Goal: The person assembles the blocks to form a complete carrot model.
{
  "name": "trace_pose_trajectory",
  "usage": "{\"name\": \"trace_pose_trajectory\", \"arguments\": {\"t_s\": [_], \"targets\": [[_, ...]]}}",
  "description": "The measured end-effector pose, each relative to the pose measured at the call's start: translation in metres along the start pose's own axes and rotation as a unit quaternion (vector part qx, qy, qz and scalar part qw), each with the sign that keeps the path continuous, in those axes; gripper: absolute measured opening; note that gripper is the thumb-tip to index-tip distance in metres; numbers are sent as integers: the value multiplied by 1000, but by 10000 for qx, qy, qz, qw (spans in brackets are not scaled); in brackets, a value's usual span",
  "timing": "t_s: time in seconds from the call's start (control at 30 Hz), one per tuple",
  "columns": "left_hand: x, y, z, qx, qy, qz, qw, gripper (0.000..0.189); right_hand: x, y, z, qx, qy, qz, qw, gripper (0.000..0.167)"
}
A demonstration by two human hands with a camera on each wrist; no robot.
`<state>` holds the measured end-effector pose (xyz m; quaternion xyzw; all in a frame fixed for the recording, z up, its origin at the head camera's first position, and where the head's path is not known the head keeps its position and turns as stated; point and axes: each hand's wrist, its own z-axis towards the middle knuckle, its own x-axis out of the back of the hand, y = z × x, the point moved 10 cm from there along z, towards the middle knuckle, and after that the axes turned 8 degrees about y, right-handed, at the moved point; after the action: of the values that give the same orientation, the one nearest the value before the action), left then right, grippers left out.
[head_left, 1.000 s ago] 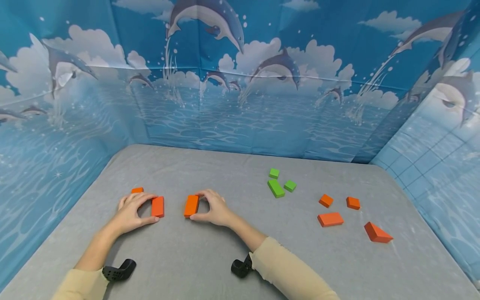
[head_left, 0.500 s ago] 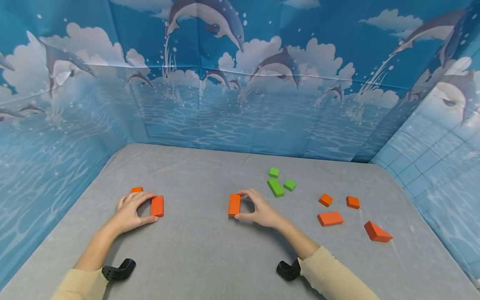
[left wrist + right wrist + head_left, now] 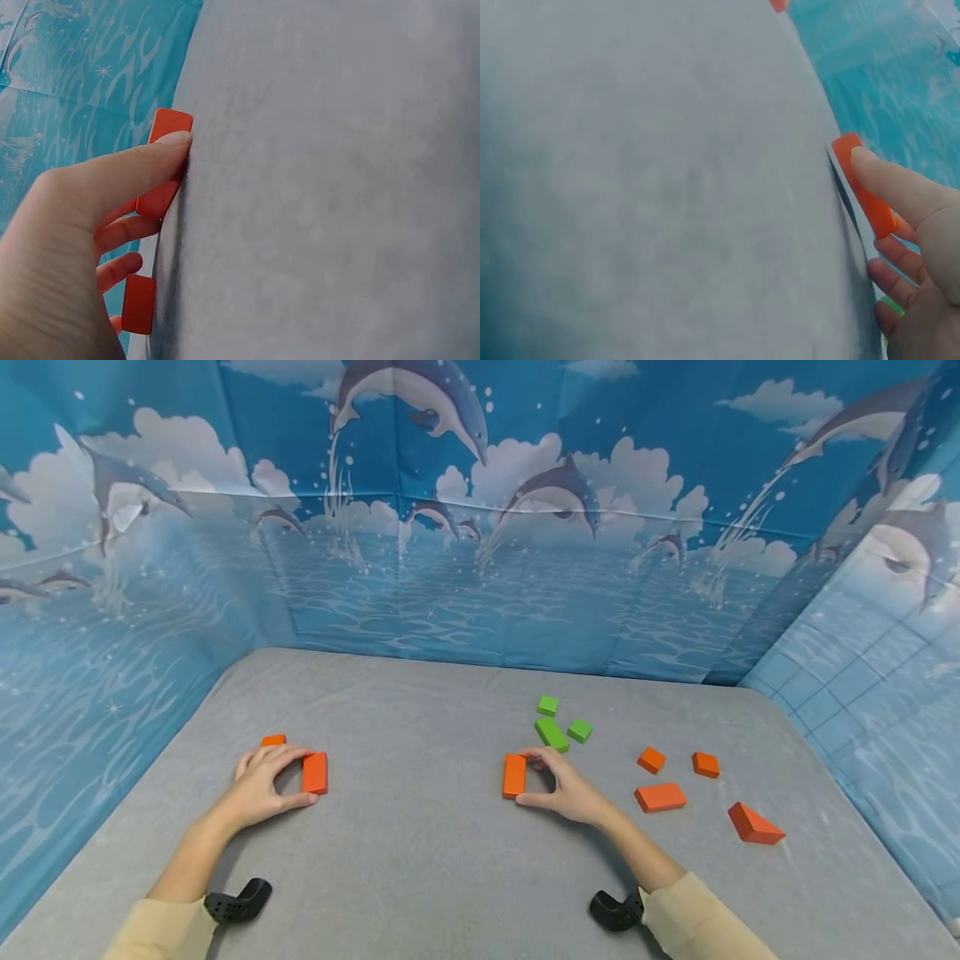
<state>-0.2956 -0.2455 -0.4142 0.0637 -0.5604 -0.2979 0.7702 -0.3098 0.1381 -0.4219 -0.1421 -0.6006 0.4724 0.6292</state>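
At the left of the table, my left hand (image 3: 258,785) pinches a red-orange rectangular block (image 3: 315,773) between thumb and fingers, across its near and far ends. The left wrist view shows the thumb over one end of this red-orange block (image 3: 160,196). Right of the table's middle, my right hand (image 3: 566,787) grips an orange rectangular block (image 3: 514,776) the same way. In the right wrist view the thumb lies on the upper end of the orange block (image 3: 874,201). A small orange block (image 3: 274,740) shows partly behind the left hand's fingers.
Just beyond my right hand lie a green rectangular block (image 3: 552,735) and two small green blocks, one of them a cube (image 3: 580,731). Farther right are an orange rectangular block (image 3: 661,797), small orange blocks (image 3: 706,765) and a red-orange wedge (image 3: 756,824). A dolphin-print curtain (image 3: 480,602) borders the table.
My right hand has carried the orange block rightward, from near the left hand's block to just in front of the green blocks. My left hand has stayed in place on its block.
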Motion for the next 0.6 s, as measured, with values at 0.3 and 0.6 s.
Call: {"name": "trace_pose_trajectory", "arguments": {"t_s": [0.3, 0.6], "targets": [[0, 0, 0, 11, -27, -15, 10000, 65, 2, 12, -4, -133, 69, 77, 9999, 62], [0, 1, 0, -21, 1, -26, 10000, 64, 2, 15, -4, -266, 27, -57, 9996, 62]]}}
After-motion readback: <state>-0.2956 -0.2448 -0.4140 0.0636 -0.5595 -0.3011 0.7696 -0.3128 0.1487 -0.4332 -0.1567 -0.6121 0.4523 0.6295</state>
